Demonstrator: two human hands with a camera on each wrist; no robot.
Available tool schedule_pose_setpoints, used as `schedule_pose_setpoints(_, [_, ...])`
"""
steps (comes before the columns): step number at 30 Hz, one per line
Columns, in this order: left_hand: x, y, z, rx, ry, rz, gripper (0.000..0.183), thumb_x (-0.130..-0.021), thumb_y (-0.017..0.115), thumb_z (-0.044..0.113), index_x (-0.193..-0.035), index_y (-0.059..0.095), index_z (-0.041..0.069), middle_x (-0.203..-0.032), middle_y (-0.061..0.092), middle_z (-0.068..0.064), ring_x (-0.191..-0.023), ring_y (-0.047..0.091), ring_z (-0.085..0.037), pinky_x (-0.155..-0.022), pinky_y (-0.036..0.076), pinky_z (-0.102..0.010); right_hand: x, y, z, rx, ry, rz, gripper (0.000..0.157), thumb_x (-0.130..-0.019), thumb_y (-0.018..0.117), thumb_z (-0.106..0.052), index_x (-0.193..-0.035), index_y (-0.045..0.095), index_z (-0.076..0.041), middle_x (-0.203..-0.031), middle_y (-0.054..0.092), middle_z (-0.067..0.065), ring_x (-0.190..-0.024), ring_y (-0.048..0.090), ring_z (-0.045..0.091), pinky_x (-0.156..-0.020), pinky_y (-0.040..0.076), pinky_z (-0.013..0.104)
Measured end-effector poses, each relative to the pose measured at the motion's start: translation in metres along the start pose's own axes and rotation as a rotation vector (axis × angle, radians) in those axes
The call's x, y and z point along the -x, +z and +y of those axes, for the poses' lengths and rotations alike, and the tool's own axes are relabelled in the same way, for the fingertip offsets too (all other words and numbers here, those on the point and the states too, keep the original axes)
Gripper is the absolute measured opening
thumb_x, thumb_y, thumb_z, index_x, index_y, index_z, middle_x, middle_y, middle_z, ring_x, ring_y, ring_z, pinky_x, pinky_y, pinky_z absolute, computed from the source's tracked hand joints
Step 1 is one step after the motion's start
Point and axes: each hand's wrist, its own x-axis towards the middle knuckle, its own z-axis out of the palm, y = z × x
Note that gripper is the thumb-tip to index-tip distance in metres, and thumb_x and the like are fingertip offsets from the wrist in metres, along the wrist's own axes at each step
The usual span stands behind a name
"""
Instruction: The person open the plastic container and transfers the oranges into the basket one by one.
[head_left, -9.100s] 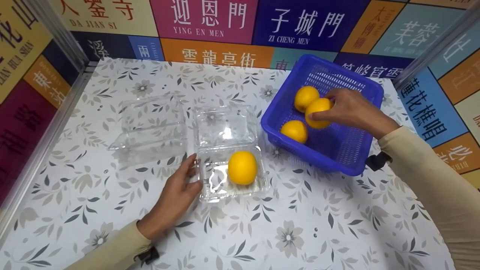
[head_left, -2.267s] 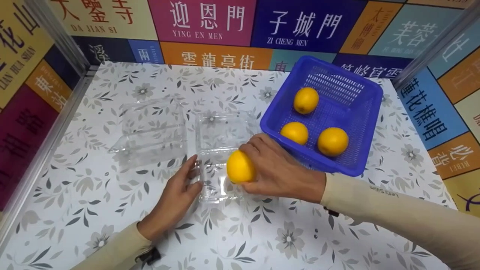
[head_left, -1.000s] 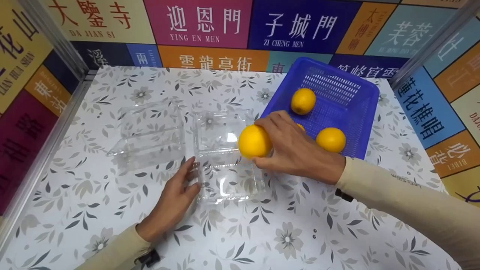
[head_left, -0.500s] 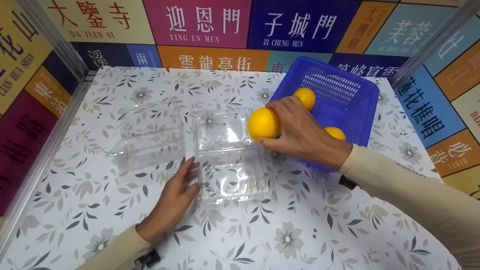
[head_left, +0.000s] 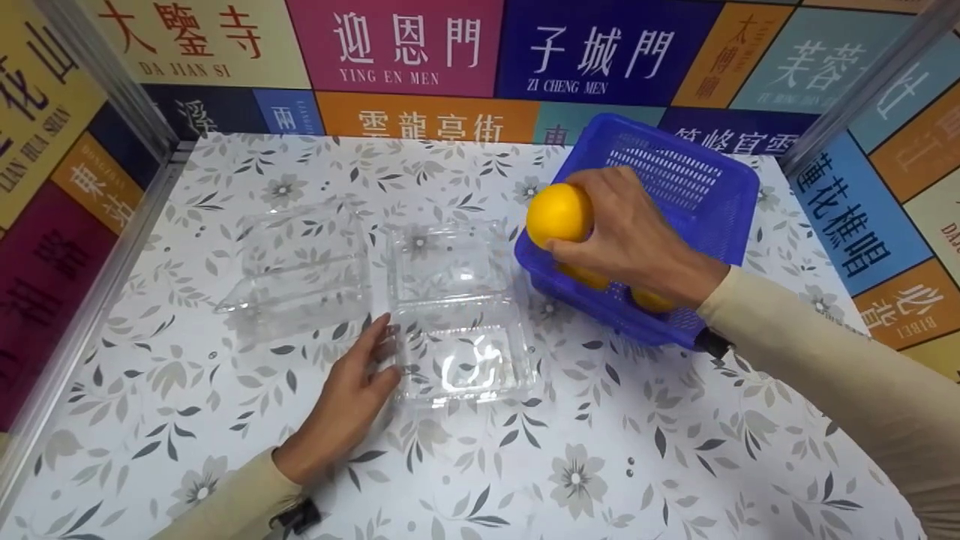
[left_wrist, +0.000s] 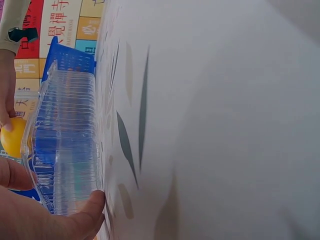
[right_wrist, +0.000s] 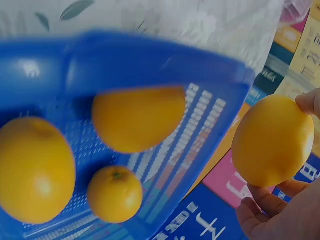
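Note:
In the head view my right hand (head_left: 626,229) grips an orange (head_left: 559,216) over the left rim of the blue basket (head_left: 637,330). Thumb and fingertips hold the fruit, which is up off the basket floor in the right wrist view, with three more oranges (right_wrist: 115,194) lying inside. My left hand (head_left: 341,397) rests on the table, its relaxed thumb and fingers at the left side of an opened clear plastic clamshell box (head_left: 461,300). Seen from the left wrist, the fingertips (left_wrist: 95,202) meet the ribbed wall of that box (left_wrist: 72,115).
A second clear clamshell box (head_left: 304,270) stands opened to the left of the first. The white table (head_left: 480,480) has a leaf and flower print. Colourful panels (head_left: 397,45) with lettering close off the back and both sides.
My right hand has lifted the orange from the clamshell box and carried it up and right to the basket. The left hand has stayed beside the box.

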Motion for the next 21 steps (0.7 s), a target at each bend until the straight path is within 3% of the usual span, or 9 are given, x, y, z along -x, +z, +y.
schedule_pose_setpoints(21, [0.002, -0.001, 0.001, 0.001, -0.002, -0.002, 0.073, -0.104, 0.06, -0.004, -0.171, 0.031, -0.004, -0.166, 0.048, -0.024, -0.148, 0.053, -0.041, -0.124, 0.041, -0.056, -0.017, -0.024, 0.065, 0.03, 0.236, -0.004, 0.083, -0.092, 0.081, -0.047, -0.149, 0.054, 0.006, -0.14, 0.061, 0.027, -0.131, 0.044, 0.044, -0.099, 0.047, 0.058])
